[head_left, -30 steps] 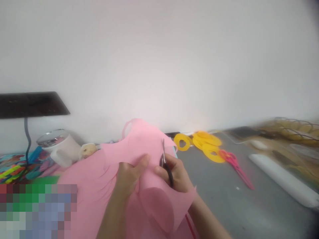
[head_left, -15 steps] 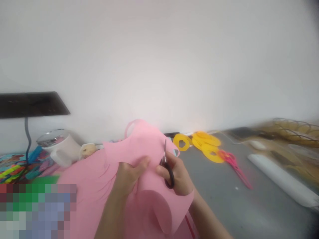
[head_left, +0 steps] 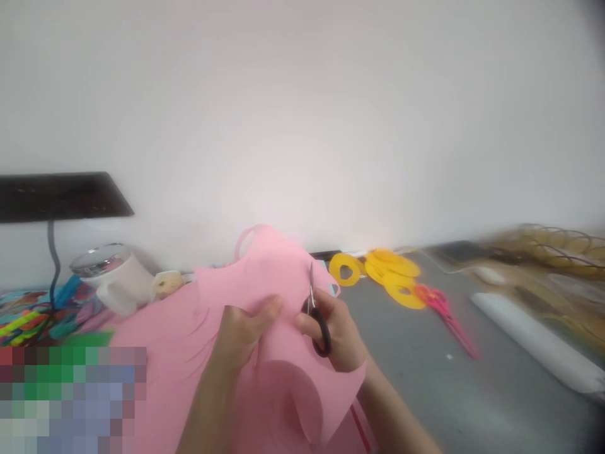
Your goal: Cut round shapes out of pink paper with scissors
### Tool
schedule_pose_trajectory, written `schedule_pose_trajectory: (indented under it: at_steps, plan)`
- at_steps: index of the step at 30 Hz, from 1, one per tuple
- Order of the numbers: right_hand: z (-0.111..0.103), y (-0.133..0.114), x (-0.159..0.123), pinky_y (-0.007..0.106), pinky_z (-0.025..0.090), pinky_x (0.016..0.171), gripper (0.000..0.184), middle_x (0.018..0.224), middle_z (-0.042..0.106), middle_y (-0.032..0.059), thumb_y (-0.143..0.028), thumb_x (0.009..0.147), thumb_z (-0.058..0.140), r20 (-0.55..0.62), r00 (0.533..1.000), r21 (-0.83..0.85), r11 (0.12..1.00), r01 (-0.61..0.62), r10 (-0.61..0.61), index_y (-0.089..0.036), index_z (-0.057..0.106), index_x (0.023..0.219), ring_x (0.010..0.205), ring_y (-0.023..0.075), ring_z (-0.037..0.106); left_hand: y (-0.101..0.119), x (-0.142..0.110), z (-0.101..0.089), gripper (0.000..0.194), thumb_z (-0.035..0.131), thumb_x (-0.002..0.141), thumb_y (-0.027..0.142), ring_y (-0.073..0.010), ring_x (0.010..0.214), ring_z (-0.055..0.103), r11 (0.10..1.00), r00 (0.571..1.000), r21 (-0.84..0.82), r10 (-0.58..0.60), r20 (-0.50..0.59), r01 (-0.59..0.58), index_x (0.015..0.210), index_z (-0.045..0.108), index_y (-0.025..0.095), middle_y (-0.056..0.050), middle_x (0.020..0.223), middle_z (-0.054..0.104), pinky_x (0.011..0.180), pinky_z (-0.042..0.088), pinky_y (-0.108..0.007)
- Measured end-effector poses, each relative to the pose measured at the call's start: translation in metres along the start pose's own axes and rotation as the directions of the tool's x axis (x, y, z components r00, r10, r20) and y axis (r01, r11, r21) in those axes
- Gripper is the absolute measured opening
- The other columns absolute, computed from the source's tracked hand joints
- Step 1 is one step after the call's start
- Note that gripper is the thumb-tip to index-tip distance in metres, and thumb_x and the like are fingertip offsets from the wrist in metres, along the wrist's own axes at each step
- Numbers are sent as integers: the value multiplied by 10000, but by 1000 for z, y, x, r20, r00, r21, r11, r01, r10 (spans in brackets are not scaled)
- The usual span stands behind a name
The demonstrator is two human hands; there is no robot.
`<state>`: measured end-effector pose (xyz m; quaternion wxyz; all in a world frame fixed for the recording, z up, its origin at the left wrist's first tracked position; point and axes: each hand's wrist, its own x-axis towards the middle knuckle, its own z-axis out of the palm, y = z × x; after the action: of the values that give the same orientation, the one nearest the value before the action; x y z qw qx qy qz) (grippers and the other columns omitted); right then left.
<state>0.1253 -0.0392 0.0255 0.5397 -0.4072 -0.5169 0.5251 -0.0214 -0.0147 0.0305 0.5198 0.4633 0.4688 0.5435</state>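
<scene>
My left hand [head_left: 243, 333] pinches a pink paper sheet [head_left: 278, 268], thumb on top, holding it up in front of me. My right hand [head_left: 338, 334] grips black-handled scissors [head_left: 316, 315], fingers through the loops, blades pointing up into the sheet's right side. The lower part of the pink sheet curls over below both hands. More pink paper [head_left: 161, 340] lies under my arms on the table.
Yellow paper rings [head_left: 394, 277] and pink scissors [head_left: 447, 318] lie on the grey table [head_left: 425, 391] to the right, with a white roll [head_left: 534, 340] and a wire basket [head_left: 562, 243] beyond. At left stand a white mug [head_left: 116, 277], coloured scraps [head_left: 28, 318] and a black shelf [head_left: 57, 195].
The scissors have shifted slightly along the pink sheet and the curled lower flap has sagged a little. Both hands stay in nearly the same place.
</scene>
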Motion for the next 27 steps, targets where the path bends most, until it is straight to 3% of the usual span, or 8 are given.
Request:
schedule_pose_trajectory:
  at_steps: [9,18,27]
  plan:
    - [0,2,0,240,304,467,407,527,396,-61,-529,662,708,-17,1000,-20,1000,-5,5,-202,469,622,487,92,334,3,-2,3,550,781,602,386,-325,882,685,1000,1000,-14,-3,4,3,1058,681,95,-149,914,731,662,585,-390]
    - [0,1,-2,228,263,466,403,529,366,-78,-467,655,747,-21,1000,36,999,-3,4,-199,448,620,497,78,281,2,-2,-2,361,796,593,354,-323,902,680,999,999,20,-26,38,25,855,717,119,-136,850,736,763,569,-429]
    - [-1,-1,-2,229,288,496,401,579,426,-56,-402,578,817,-37,995,40,995,-88,90,-171,506,684,542,92,342,0,-1,-3,576,766,637,408,-330,901,679,1000,996,-20,-12,92,14,1121,667,110,-160,959,729,682,584,-423]
